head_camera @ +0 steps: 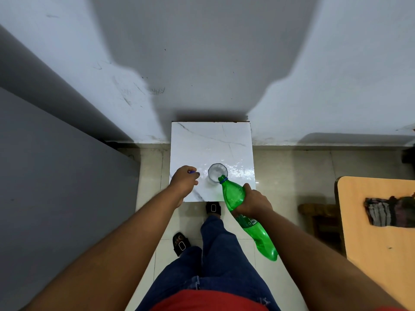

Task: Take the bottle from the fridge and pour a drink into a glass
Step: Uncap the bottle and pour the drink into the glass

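Note:
A green plastic bottle (pixel 233 195) is tilted with its open mouth over the rim of a clear glass (pixel 217 172). My right hand (pixel 254 202) grips the bottle around its middle. The glass stands upright on a small white marble-look table (pixel 224 140) and holds clear liquid. My left hand (pixel 184 180) rests on the table just left of the glass, closed around a small blue cap, apart from the glass.
A grey fridge (pixel 56 176) fills the left side. A wooden table (pixel 377 221) with a folded cloth (pixel 390 212) stands at the right, with a wooden stool (pixel 318 212) beside it. The wall lies behind the small table. My feet stand on the tiled floor.

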